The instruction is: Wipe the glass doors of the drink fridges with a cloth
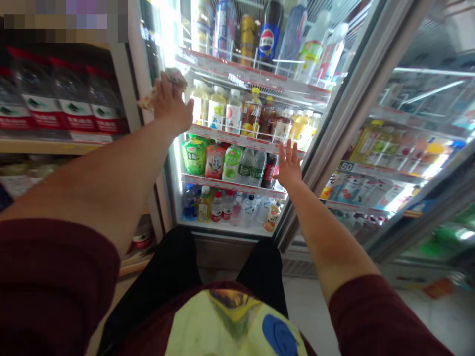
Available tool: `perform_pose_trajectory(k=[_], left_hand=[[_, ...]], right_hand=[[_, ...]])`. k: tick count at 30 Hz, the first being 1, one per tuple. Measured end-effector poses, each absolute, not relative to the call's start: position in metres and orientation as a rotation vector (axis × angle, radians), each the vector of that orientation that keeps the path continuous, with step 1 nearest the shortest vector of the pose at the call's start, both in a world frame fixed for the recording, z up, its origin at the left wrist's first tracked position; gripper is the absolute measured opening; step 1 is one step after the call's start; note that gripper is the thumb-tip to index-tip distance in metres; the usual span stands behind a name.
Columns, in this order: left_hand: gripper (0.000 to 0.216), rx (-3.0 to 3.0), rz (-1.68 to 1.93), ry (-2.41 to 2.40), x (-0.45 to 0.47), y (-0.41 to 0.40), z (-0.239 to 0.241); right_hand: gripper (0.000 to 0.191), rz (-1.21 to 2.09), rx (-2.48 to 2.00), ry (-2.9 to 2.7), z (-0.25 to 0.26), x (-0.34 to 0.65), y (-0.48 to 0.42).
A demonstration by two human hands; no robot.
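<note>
Caution: the cloth (178, 78) is bunched under the left hand (170, 106), which appears clamped on it at the left upright of the drinks cabinet (169, 200). Loose cloth projects on both sides of the fingers. If the grip slackens, the cloth may slip, and a projecting corner may catch on the upright.

Caution: the right hand (291, 170) holds nothing, fingers spread and apart, well to the right of and below the left hand. Whether glass lies between it and the bottles cannot be told. With glass, bare fingertips may leave marks; without, they may knock front bottles. Both arms are extended; overreach could cause loss of balance.

Count, front items distinguishable:
- Cloth: one, in the left hand.
- Top-row drinks (267, 42), above and between the hands: seven.
- Second-row bottles (234, 112), between the hands: at least eight; the right end is crowded.
- Third-row drinks (195, 155), left of the right hand: two pouches, about four bottles.
- Bottom-row bottles (216, 207), below both hands: about eight.
- Large red-capped bottles (70, 96), left of the left hand: four.
</note>
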State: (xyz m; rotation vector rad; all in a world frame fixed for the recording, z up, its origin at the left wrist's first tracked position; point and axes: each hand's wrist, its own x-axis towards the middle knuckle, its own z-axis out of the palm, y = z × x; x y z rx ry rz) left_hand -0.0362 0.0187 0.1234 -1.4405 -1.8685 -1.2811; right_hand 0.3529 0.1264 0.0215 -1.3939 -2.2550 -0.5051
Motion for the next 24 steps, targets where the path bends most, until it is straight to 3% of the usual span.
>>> perform_pose_trajectory(k=[8,15,20,24], left_hand=[[0.092,-1.844,-0.768,-1.647,-0.016,0.002,0.070],[0.115,-1.444,-1.188,-1.835,-0.041,0.009,0.057],[0.099,-1.694,-1.069,-1.777,-0.024,0.002,-0.004],[0.091,-1.653,-1.170,-1.744,-0.034,0.006,-0.017]], right_hand=[[0.131,-0.510,-1.375,-2.239,0.021,0.353,0.126],[0.138,-0.526,-1.358,-2.263,0.018,0.356,0.134],[0.138,-0.521,-1.373,-2.241,0.020,0.353,0.131],[0.137,-0.495,-1.386,-2.257,0.023,0.352,0.122]])
